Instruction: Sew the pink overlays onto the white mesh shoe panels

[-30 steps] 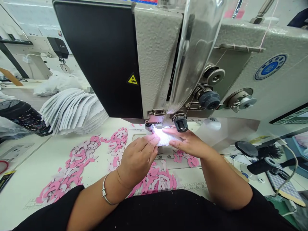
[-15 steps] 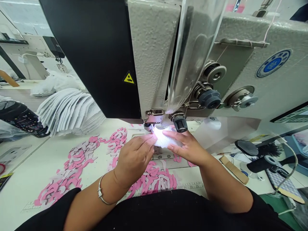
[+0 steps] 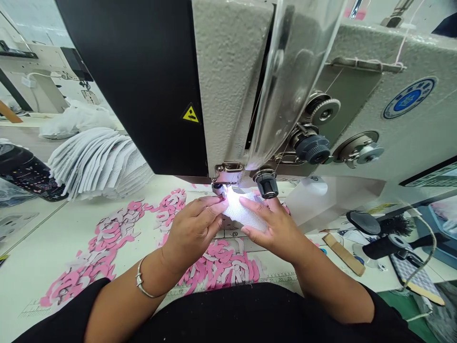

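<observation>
A small white textured fabric piece point(image 3: 246, 212) lies under the lit needle area of a sewing machine point(image 3: 228, 85). My left hand point(image 3: 194, 226) pinches the left edge of this fabric between thumb and fingertips, close to the presser foot point(image 3: 218, 188). On the right side, my right hand point(image 3: 274, 226) rests on the fabric with fingers spread, thumb at its near edge and index finger on top. Glare from the lamp washes out the fabric near the needle, so the stitching there cannot be made out.
Pink and white curved scraps point(image 3: 221, 264) are heaped in front of the machine and to the left point(image 3: 107, 238). A stack of white fabric pieces point(image 3: 100, 164) stands at left beside a dark bottle point(image 3: 28, 171). Black thread spool point(image 3: 383, 247) and tan strip point(image 3: 343, 255) lie at right.
The fabric has turned, its right end swinging toward me. My right hand has come slightly nearer, and my left hand has shifted a little left along the edge.
</observation>
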Motion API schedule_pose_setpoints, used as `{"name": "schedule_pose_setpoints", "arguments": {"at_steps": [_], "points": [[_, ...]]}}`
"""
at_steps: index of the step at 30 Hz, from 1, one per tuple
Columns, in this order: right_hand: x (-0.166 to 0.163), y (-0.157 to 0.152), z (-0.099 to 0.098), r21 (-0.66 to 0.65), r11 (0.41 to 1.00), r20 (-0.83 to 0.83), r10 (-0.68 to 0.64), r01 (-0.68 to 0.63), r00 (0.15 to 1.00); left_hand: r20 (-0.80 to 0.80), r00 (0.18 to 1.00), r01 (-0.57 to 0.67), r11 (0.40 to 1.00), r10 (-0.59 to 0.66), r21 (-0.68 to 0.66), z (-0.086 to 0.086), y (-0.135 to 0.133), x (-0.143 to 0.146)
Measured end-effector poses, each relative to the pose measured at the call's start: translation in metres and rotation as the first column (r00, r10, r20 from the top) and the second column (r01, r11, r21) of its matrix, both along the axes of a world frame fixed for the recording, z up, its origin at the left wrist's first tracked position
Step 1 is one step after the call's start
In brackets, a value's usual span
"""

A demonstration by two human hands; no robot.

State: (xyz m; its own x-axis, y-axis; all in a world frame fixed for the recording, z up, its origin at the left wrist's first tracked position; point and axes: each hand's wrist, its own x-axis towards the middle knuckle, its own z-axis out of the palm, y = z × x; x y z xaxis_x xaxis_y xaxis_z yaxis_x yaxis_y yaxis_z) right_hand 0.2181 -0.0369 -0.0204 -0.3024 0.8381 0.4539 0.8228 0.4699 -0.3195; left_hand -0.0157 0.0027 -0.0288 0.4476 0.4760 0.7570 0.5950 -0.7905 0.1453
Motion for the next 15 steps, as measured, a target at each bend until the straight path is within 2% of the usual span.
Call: {"name": "schedule_pose_setpoints", "arguments": {"at_steps": [8,15], "points": [[-0.009,-0.001,-0.001,0.008,0.998,-0.004,-0.062,0.062,0.998,0.004,1.0,0.0,0.999,0.0,-0.036,-0.002,0.007,-0.004],[-0.018,0.008,0.001,-0.11,0.981,-0.001,-0.16,0.159,0.987,0.038,0.999,-0.012,1.0,0.012,-0.015,-0.01,0.014,-0.003]]}}
